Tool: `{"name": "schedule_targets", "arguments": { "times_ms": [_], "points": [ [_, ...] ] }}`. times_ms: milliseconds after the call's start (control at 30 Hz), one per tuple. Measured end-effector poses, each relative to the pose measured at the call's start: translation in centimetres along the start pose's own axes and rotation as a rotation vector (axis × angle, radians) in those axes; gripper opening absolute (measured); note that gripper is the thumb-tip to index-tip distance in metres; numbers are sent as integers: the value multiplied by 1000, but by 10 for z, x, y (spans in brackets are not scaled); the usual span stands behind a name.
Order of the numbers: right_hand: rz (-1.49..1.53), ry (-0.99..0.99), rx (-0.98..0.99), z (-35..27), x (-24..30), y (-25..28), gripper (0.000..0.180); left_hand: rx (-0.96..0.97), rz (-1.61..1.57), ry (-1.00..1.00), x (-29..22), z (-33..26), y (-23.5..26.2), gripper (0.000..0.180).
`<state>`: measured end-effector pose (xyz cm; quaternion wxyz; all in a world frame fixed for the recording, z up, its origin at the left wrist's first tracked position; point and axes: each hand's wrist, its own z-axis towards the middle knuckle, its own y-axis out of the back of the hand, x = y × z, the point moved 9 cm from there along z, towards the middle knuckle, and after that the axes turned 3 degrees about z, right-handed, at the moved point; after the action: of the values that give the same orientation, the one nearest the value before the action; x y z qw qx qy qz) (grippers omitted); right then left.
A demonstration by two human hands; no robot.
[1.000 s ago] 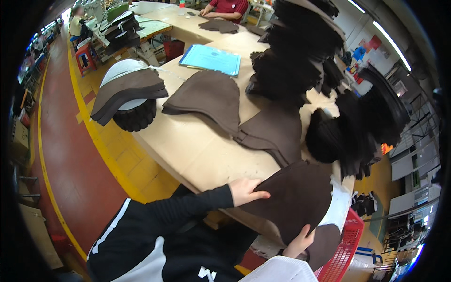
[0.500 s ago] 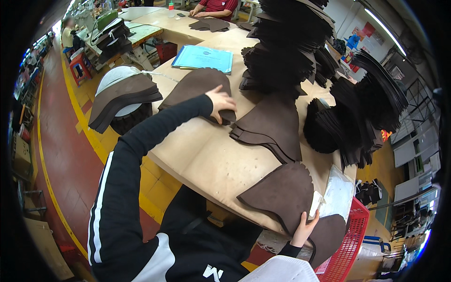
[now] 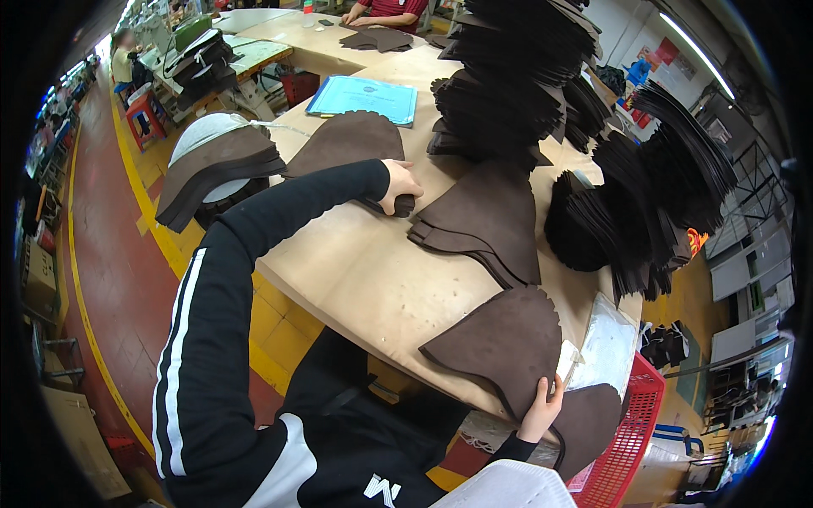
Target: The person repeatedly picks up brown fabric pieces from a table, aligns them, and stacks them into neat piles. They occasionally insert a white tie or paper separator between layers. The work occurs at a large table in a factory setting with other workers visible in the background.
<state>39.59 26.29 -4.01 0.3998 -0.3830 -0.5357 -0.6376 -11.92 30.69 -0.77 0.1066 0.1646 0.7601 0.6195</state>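
Observation:
At the far middle of the table lies a stack of dark brown cut panels point(image 3: 351, 140) with a rounded, notched edge. My left hand point(image 3: 401, 184) is closed round its right corner, fingers curled over the edge. A second, fanned stack of brown panels point(image 3: 487, 216) lies just right of that hand. Nearer to me, a brown panel point(image 3: 508, 334) rests by the table's front edge. On its lower right end lies my right hand point(image 3: 542, 412), fingers stretched and apart. Below that hand, another brown panel point(image 3: 590, 427) juts over the table edge, partly over a red basket.
Tall piles of dark panels point(image 3: 500, 93) stand at the back, and more piles point(image 3: 627, 203) at the right. A blue folder point(image 3: 364, 100) lies beyond my left hand. A red basket point(image 3: 622, 432) stands at the right edge. A person in a red shirt point(image 3: 389, 10) sits opposite.
My left hand has shifted slightly and curled from lying spread on the stack to gripping its corner. My right hand stays on the near panel. The whole view has shifted a little.

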Motion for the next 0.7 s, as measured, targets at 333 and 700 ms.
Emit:
{"name": "schedule_targets", "arguments": {
  "times_ms": [333,700],
  "points": [
    [37,-31,18,0,0,-3,48,-200,66,-105,-10,-10,7,46],
    [1,3,-8,1,-4,1,46,-270,-52,-147,-8,-11,15,33]
  ]
}}
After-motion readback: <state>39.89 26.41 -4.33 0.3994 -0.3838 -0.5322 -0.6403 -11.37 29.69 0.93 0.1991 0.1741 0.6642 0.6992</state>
